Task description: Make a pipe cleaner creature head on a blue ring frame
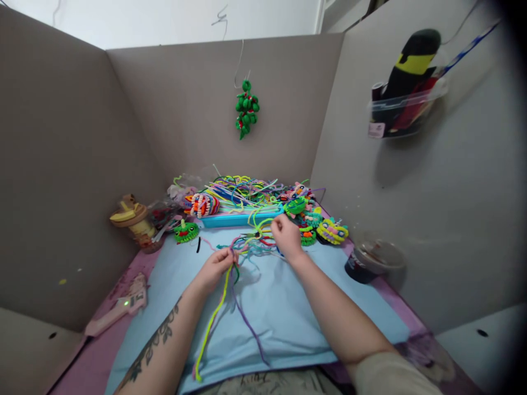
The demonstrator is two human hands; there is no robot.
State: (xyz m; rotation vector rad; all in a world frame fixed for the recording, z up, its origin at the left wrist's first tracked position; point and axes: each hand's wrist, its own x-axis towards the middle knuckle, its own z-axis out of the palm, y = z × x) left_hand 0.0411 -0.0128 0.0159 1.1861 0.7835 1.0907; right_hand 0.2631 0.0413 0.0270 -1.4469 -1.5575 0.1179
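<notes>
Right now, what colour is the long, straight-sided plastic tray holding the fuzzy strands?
The long plastic tray is bright turquoise-blue; head view shows it best.

Left hand (222, 262), fingers pinched, below and beside the raised right hand (285, 237), its fingers curled inward; both forearms reach forward, the left one tattooed

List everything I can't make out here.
All in the head view:
- Whether the right hand grips a strand: its curled fingers hide it.
- Where the strands cross: covered by the left hand's fingers.
- The tub's contents: blurred.
- Writing on the wall container's label: too small.
- The cord's far end: cut off by the bottom edge.
</notes>
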